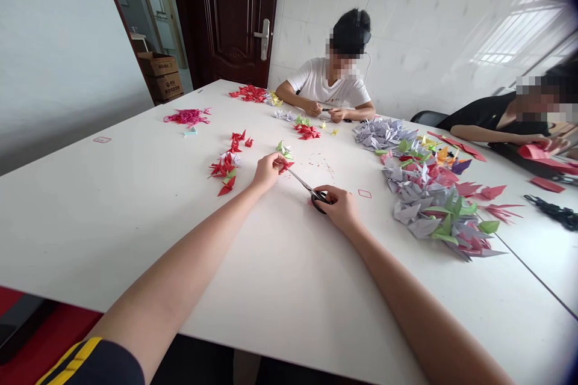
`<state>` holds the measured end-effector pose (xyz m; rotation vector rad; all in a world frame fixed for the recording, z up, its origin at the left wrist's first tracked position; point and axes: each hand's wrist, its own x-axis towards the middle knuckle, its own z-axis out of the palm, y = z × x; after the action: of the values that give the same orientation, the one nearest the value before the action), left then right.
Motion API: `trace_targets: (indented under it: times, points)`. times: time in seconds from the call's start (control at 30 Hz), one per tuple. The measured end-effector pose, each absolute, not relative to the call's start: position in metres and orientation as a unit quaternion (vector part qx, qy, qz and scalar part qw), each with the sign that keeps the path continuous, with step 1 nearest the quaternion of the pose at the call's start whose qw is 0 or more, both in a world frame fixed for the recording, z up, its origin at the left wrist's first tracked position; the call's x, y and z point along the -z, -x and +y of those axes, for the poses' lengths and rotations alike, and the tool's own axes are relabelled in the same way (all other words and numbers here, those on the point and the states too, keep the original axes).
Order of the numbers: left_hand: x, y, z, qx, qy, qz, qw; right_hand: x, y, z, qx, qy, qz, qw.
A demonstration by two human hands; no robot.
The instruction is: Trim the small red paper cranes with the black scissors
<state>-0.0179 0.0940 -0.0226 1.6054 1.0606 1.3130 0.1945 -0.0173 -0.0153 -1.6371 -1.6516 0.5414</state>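
Near the middle of the white table [271, 289], my left hand [270, 172] pinches a small red folded paper piece [288, 165]. My right hand [339, 207] is closed round the black handles of a pair of scissors [320, 198], whose blades point up and left to the red paper. Tiny red scraps [321, 163] lie just beyond the scissors. A green and white paper crane [284, 148] sits behind my left hand. Left of that hand is a cluster of red, white and green cranes [227, 165].
A large heap of white, red and green cranes [424, 192] covers the right side. Pink cords [187, 117] lie at the left. One person [332, 84] sits across the table, another [492, 117] at the right. Red cranes [251, 93] lie at the far edge.
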Motion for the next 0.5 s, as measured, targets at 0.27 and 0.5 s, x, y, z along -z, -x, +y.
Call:
trace_targets:
  times: [0.27, 0.5]
  points:
    - [0.016, 0.0189, 0.0873, -0.504, -0.656, 0.439, 0.352, 0.0165, -0.195, -0.0167, -0.218, 0.632, -0.643, 0.373]
    - [0.0148, 0.0197, 0.0852, -0.491, -0.683, 0.433, 0.324, 0.0152, -0.1942, -0.0166, -0.224, 0.635, -0.639, 0.373]
